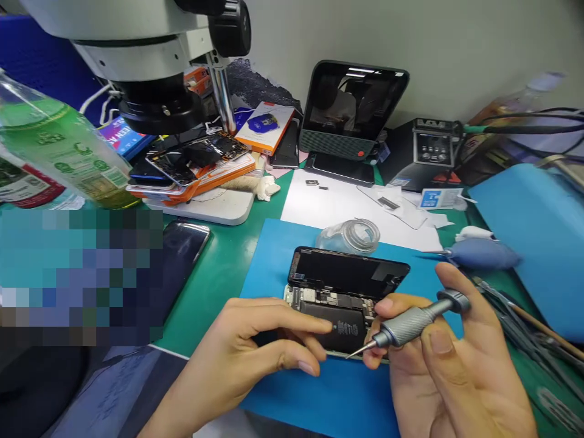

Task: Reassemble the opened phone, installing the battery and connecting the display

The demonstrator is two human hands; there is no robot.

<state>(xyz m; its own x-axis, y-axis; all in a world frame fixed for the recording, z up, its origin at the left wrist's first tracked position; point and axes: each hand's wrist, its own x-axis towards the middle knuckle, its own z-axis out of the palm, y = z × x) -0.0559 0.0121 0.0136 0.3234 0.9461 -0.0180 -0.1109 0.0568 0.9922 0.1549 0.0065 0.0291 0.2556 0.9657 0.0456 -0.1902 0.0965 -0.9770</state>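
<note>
Head-camera footage offers little legible writing: fragments of white letters, roughly "KEN", can be made out on a blue box point(119, 135) under the microscope point(150, 61), while the print on the green bottle point(64, 146) at the left and on the orange-edged package point(264, 126) is too blurred to be read. A small white mark is seen on the black battery point(340, 325), but it cannot be deciphered.

An opened phone point(344, 298) is laid on a blue mat point(283, 255) on the green table point(219, 274), its dark screen point(349, 272) folded back and its circuit boards and connectors exposed. The left hand point(255, 359) is rested on the phone's near left edge, fingers partly curled, nothing grasped. A knurled grey metal screwdriver point(413, 322) is gripped by the right hand point(451, 371) between thumb and fingers, its fine tip held just over the phone's lower edge. A glass jar point(353, 236) stands behind the phone, a blue dust blower point(481, 254) lies to the right.
</note>
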